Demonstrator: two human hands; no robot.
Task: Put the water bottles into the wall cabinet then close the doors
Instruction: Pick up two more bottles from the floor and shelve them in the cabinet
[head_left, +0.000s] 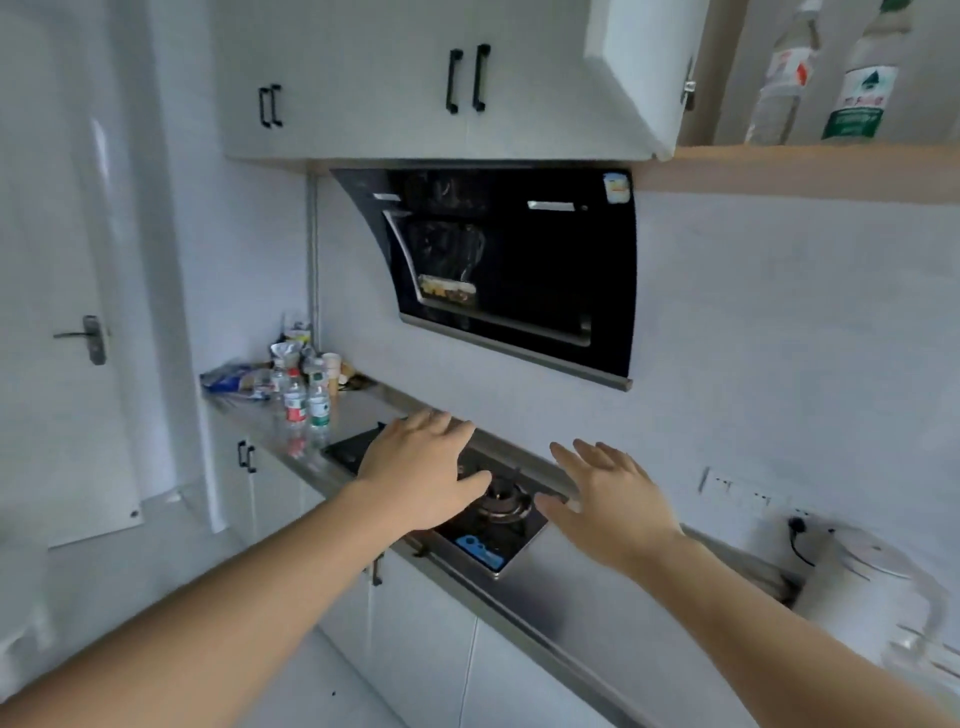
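Hovering over the gas stove (498, 512) with both palms down: the left hand (423, 467) and right hand (613, 499) are spread flat, fingers apart, holding nothing. Bottles still on the counter (363, 410) sit at about 10 o'clock from the left hand, near but not touching it. I count three there: a red-label bottle (295, 402), a green-label bottle (319, 402) just beside it, and a third bottle (279, 376) behind them (half hidden by clutter, so there may be more). Up at 1 o'clock from the right hand, well apart, the wall cabinet (810, 166) stands with its door (644, 73) swung open. Two bottles are upright on its shelf: a red-marked bottle (784, 83) and a green-tagged bottle (862, 88).
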